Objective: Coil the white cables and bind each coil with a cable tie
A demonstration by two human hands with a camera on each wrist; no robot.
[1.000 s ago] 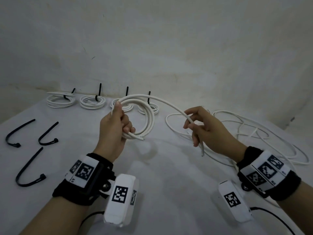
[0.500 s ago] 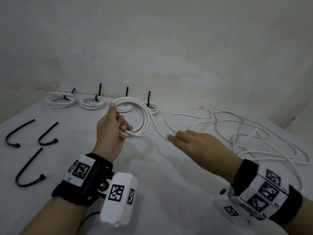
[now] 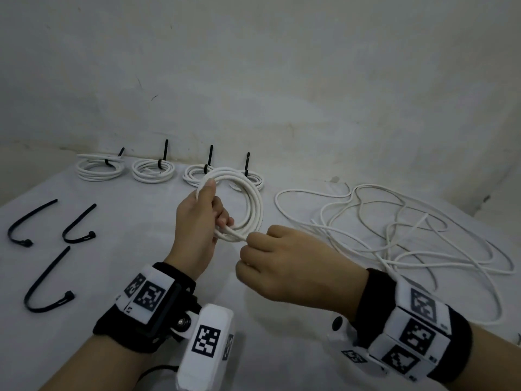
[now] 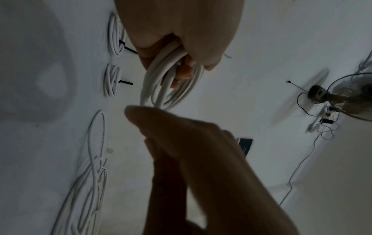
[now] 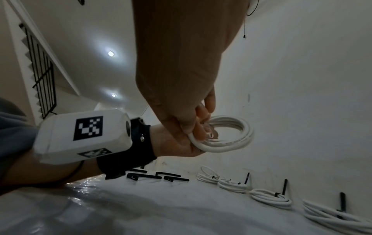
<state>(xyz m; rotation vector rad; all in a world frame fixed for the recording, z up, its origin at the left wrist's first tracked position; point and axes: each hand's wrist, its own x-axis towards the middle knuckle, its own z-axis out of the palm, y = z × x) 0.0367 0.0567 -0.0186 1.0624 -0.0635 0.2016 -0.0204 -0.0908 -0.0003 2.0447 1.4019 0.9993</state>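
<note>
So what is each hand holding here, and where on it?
The left hand grips the white coil at its near-left side, strands bunched. The right hand pinches the cable at the coil's bottom edge.

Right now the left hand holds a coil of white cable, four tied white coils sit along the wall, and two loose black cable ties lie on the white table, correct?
Not quite: three loose black cable ties lie on the white table, as the head view shows. The rest stands: the left hand holds the coil of white cable, and four tied white coils sit along the wall.
</note>
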